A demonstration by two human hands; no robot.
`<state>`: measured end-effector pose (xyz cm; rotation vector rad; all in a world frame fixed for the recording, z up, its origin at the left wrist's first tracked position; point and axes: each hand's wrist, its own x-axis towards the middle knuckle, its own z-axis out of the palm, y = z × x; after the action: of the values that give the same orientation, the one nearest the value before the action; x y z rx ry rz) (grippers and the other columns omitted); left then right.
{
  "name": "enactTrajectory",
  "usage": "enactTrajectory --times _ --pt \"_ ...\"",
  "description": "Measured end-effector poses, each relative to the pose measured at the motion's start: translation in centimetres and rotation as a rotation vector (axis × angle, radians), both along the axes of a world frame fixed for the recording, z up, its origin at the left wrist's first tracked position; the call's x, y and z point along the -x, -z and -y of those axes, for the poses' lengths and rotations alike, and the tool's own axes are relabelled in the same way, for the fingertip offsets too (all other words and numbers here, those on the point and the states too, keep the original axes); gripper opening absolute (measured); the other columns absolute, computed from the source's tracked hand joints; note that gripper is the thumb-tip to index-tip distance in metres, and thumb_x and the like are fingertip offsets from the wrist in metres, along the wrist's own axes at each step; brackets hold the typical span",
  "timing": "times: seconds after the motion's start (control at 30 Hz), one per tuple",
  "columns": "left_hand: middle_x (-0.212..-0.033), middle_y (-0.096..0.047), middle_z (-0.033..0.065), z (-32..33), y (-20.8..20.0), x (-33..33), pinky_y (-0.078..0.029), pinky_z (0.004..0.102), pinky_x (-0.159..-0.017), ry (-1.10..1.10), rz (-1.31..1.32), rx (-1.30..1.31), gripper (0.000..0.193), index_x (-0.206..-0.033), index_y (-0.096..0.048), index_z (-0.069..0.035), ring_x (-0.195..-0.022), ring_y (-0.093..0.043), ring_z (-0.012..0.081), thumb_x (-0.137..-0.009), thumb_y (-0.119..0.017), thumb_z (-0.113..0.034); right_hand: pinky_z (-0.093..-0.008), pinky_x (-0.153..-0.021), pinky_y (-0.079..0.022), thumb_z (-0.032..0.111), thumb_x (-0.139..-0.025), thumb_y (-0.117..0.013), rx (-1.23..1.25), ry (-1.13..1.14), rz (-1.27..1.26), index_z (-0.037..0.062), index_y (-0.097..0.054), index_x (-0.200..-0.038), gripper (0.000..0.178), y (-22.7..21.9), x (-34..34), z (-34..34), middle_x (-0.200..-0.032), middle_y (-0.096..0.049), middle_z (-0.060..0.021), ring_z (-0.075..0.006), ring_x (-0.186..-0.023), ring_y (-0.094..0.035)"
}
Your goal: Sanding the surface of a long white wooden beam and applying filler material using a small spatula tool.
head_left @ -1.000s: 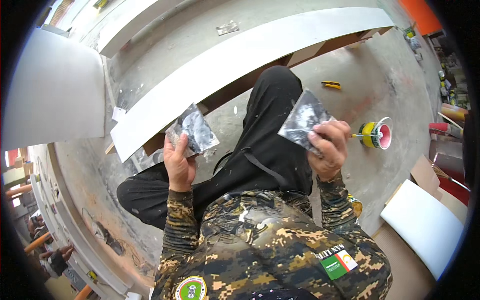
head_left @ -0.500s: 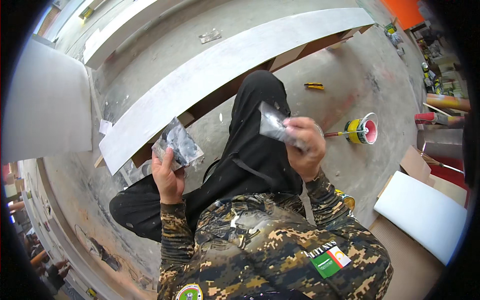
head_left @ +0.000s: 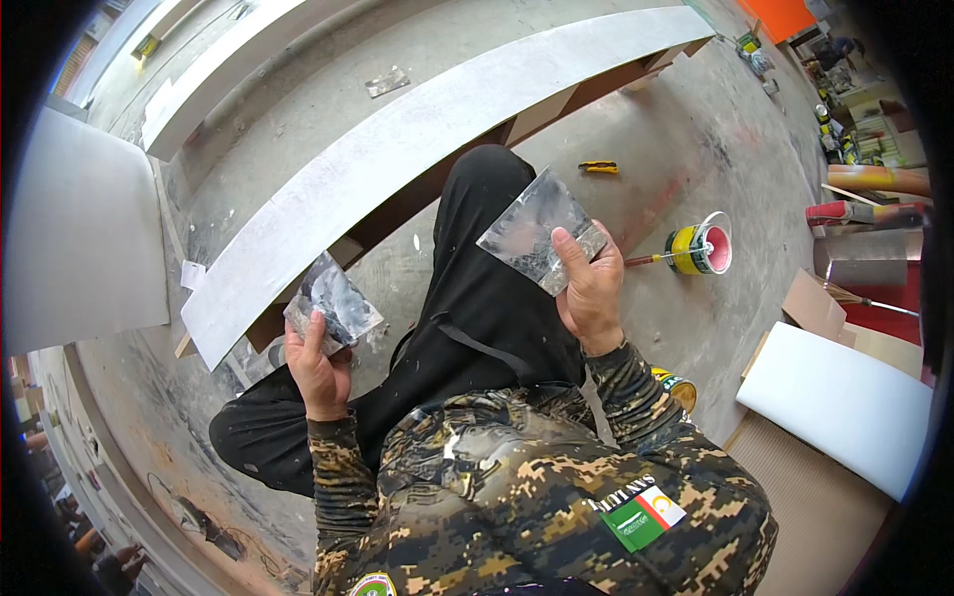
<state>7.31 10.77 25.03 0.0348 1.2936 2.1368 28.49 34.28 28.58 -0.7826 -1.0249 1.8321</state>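
Observation:
My left hand (head_left: 320, 375) is closed on a square putty scraper (head_left: 338, 300) smeared with dark grey and white filler, thumb on top. My right hand (head_left: 594, 298) grips a second flat, square scraper (head_left: 530, 226), its thin face stained grey. This one is tilted over my black-trousered knee, and the two scrapers are apart. Just beyond my knees runs a long white-surfaced board (head_left: 397, 144) with brown, open compartments along its near side.
On the concrete floor to the right lie a yellow utility knife (head_left: 598, 167) and a can of pink paint (head_left: 686, 250) with a roller handle. A white panel (head_left: 835, 397) rests at far right, another big panel (head_left: 84, 228) at left. A flat grey-smeared piece (head_left: 388, 82) lies behind the board.
My right hand has turned its scraper, so the broad face now shows sharply instead of blurred. The left hand keeps its hold. The whole view has shifted slightly.

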Motion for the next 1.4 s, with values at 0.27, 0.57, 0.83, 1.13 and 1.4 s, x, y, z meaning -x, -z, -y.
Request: enactTrajectory --times 0.27,0.57,0.83,1.13,1.4 --pt "-0.117 -0.065 0.0077 0.2 0.2 0.2 -0.058 0.0333 -0.081 0.007 0.002 -0.007 0.035 -0.132 -0.05 -0.004 -0.099 -0.067 0.0185 -0.098 -0.056 -0.006 -0.0298 -0.087 -0.049 0.0 -0.085 -0.071 -0.429 -0.084 0.336 0.0083 -0.071 -0.104 0.02 -0.4 -0.6 0.0 -0.107 -0.066 -0.0053 -0.0158 -0.099 -0.06" --pt "-0.119 -0.064 0.0082 0.7 0.2 0.2 -0.057 0.0343 -0.085 -0.001 0.027 -0.031 0.034 -0.132 -0.049 -0.003 -0.101 -0.066 0.0184 -0.098 -0.054 -0.005 -0.0447 -0.11 -0.033 -0.003 -0.069 -0.072 -1.36 -0.084 0.6 0.0258 -0.08 -0.093 0.038 -1.6 -0.2 -0.1 -0.139 -0.049 -0.0121 -0.0361 -0.134 -0.036" --pt "-0.12 -0.064 0.0093 0.7 0.7 0.0 -0.056 0.034 -0.09 0.006 -0.047 -0.018 0.037 -0.132 -0.049 -0.002 -0.106 -0.066 0.0194 -0.096 -0.059 -0.004 -0.0469 -0.113 -0.028 0.002 -0.068 -0.074 -1.308 -0.109 0.539 0.0274 -0.081 -0.09 0.034 -1.4 0.7 0.2 -0.14 -0.05 -0.0146 -0.0399 -0.139 -0.035" --pt "-0.112 -0.067 0.007 0.7 0.8 -0.1 -0.059 0.0291 -0.072 -0.031 -0.046 0.018 0.034 -0.13 -0.05 -0.005 -0.092 -0.069 0.0164 -0.096 -0.058 -0.005 -0.0224 -0.072 -0.05 0.012 -0.094 -0.069 -0.246 -0.104 0.215 -0.0021 -0.067 -0.102 0.016 -0.1 1.6 1.0 -0.094 -0.07 -0.0007 -0.0061 -0.08 -0.061" --pt "-0.108 -0.068 0.0061 0.5 1.0 0.0 -0.058 0.0286 -0.07 -0.033 -0.037 0.031 0.032 -0.128 -0.051 -0.005 -0.089 -0.069 0.0151 -0.096 -0.059 -0.006 -0.0248 -0.078 -0.052 0.008 -0.094 -0.067 -0.021 -0.14 0.042 -0.0027 -0.064 -0.108 0.018 -0.1 1.7 0.7 -0.099 -0.07 -0.0056 -0.0101 -0.086 -0.064"
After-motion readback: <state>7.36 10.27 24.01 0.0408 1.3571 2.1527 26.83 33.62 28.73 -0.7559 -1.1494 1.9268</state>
